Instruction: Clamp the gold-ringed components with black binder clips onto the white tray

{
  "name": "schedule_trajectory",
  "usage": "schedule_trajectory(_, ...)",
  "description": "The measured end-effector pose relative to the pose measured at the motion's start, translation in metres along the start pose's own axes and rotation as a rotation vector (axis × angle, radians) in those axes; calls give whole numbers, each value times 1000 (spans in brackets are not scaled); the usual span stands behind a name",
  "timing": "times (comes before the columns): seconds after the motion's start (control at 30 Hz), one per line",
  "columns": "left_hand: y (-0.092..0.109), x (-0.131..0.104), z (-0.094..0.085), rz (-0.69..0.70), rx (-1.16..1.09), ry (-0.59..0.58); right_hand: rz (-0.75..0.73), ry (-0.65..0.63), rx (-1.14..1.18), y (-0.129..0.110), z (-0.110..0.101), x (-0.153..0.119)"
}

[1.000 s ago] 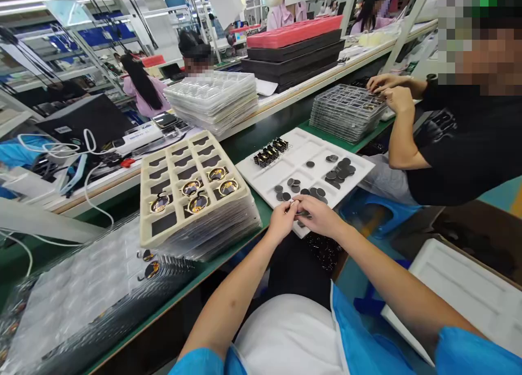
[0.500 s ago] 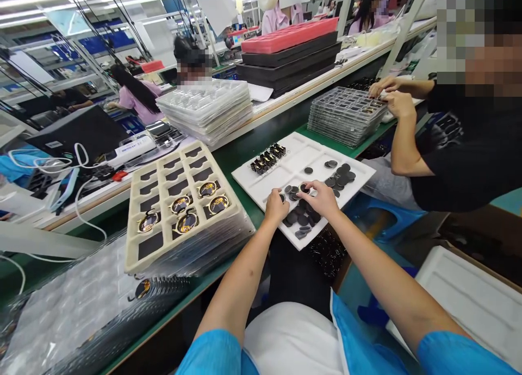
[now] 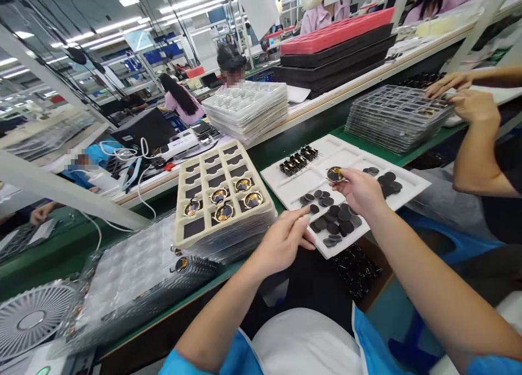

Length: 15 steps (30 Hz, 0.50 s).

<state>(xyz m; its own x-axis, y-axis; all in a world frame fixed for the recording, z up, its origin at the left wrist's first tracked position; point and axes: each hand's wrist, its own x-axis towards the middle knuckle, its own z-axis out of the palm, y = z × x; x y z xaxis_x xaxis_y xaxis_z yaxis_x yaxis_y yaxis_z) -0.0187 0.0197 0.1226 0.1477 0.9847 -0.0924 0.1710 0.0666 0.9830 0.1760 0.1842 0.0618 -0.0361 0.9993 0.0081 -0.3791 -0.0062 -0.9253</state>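
Note:
Raised above the white foam tray [image 3: 281,186], my right hand [image 3: 361,189] pinches a round gold-rimmed watch case [image 3: 335,174] with a dark and golden inside. My left hand [image 3: 285,242] is lower, at the tray's near left edge. Its fingers are drawn together, with a small black disc [image 3: 314,208] at the fingertips. Many loose black discs [image 3: 332,220] lie in the tray's near section, and more discs [image 3: 389,183] on its right. To the left, a cream tray [image 3: 197,182] holds several similar watch cases [image 3: 224,212] in its dark-bottomed pockets.
A row of black and gold parts [image 3: 299,160] sits at the white tray's far left. Clear plastic trays [image 3: 395,119] are stacked before a co-worker's hands [image 3: 468,98]. Bubbled plastic sheets [image 3: 130,266] lie left, near a fan [image 3: 32,319]. Red and black trays [image 3: 338,32] rise behind.
My right hand has lifted the watch case up from the discs. My left hand has drawn back towards me, apart from the right. The view has swung left.

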Motion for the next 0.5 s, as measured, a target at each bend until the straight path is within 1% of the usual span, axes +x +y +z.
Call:
schedule_trajectory(0.03, 14, -20, -16, 22, 22, 51, -29, -63, -39, -8, 18, 3)
schedule_trajectory(0.07, 26, -37, -34, 38, 70, 133, -67, -127, -88, -15, 39, 6)
schedule_trajectory(0.13, 47, -62, -74, 89, 223, 419, -172, -240, -214, -28, 86, 11)
schedule_trajectory(0.2, 58, -76, -113, 139, 392, 706, -307, -321, -376, -35, 134, 17)
schedule_trajectory(0.23, 61, -79, -130, 141, 481, 803, -371, -348, -466, -37, 157, 19)
schedule_trajectory(0.27, 61, -82, -146, 122, 572, 864, -421, -367, -548, -37, 179, 21)
schedule_trajectory(0.3, 60, -83, -159, 91, 663, 886, -453, -379, -618, -35, 197, 22)
schedule_trajectory(0.33, 57, -84, -169, 53, 748, 870, -467, -393, -680, -33, 213, 22)
schedule_trajectory(0.4, 50, -83, -183, 6, 870, 777, -453, -430, -788, -26, 233, 21)
schedule_trajectory(0.43, 47, -83, -187, 7, 901, 726, -450, -441, -835, -23, 237, 21)
schedule_trajectory(0.5, 42, -84, -191, 40, 933, 662, -474, -425, -893, -20, 236, 25)
